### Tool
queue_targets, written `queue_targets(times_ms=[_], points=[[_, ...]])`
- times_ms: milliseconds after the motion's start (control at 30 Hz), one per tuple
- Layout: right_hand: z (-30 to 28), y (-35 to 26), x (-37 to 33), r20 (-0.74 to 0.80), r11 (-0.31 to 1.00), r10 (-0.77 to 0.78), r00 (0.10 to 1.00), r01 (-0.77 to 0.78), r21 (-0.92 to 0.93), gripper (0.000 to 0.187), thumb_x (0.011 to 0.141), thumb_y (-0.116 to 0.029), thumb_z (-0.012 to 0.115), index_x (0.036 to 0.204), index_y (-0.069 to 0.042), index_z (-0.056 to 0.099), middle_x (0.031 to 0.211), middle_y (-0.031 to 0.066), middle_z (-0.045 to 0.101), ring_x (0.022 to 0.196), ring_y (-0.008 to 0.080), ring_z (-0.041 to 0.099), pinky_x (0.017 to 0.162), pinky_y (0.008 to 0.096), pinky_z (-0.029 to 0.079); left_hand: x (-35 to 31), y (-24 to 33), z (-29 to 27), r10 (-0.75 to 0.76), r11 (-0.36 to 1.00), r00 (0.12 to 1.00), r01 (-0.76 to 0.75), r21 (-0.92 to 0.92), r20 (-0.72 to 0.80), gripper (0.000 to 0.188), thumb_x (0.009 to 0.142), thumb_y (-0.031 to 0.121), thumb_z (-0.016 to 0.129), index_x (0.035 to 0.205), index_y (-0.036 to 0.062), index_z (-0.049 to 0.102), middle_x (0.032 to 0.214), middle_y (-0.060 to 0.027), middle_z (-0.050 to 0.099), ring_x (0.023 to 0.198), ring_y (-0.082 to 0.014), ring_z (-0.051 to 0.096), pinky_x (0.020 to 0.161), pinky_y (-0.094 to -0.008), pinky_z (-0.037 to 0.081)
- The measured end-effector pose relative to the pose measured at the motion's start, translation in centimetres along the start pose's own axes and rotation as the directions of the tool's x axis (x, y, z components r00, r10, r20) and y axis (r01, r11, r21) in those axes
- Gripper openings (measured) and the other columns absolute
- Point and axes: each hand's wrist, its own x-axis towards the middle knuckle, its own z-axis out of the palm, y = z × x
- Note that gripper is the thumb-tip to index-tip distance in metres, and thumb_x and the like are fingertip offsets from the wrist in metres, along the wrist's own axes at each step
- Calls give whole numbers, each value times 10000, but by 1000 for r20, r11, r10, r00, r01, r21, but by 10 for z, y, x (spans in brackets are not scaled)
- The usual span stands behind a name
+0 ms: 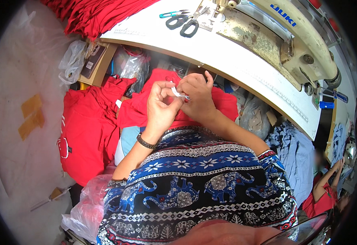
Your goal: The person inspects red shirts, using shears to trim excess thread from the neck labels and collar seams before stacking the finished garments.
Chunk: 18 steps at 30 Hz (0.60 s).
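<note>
Both of my hands are raised over my lap, close together, just in front of the table's edge. A small white strip [176,92], perhaps a label or tape, is pinched between the thumb and fingers of my left hand [162,104]. My right hand [197,96] is curled against the strip's other end, its little finger sticking out; its fingertips are partly hidden. Below the hands, red cloth [223,104] is spread across my lap. More red garments [88,126] are heaped to the left.
A sewing machine [256,32] stands on the white table [223,51]. Black-handled scissors [182,25] and turquoise thread snips [173,14] lie near its needle end. Red fabric [105,16] is piled at far left; blue-grey cloth [293,159] hangs at right. Another person [325,192] sits at far right.
</note>
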Motion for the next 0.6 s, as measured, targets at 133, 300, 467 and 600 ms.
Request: queue_targets(times_ms=[133, 300, 467, 600], points=[[-21, -6, 2, 58, 998, 57, 997, -60, 37, 211, 671, -171, 735, 838, -141, 610, 956, -4, 595, 1019, 210, 522, 998, 469, 250, 0, 1, -1, -13, 995, 1000, 11, -97, -27, 397, 772, -103, 661, 1098, 24, 473, 833, -70, 666, 800, -118, 628, 760, -225, 477], [-43, -10, 2, 186, 943, 150, 971, -197, 268, 197, 740, -141, 738, 915, -109, 655, 940, 24, 599, 967, 210, 530, 889, 358, 366, 1, -4, -6, -42, 986, 999, 40, -161, -7, 382, 793, -119, 647, 1105, 24, 479, 872, -75, 673, 833, -123, 645, 781, -239, 507], [-36, 13, -9, 459, 571, 294, 838, -539, 619, 161, 817, -84, 732, 959, -35, 675, 916, 13, 619, 818, 93, 558, 707, 245, 440, 0, -10, -4, -34, 987, 999, 37, -154, 18, 387, 798, -111, 646, 1114, 30, 471, 875, -73, 674, 841, -131, 644, 783, -237, 500], [-31, 23, -17, 468, 542, 305, 830, -555, 631, 164, 826, -64, 729, 973, -13, 680, 860, -5, 639, 758, 42, 559, 675, 205, 442, 0, -10, -3, -94, 965, 994, 104, -243, 53, 416, 798, -91, 644, 1145, 42, 458, 919, -65, 657, 885, -119, 615, 796, -228, 472]])
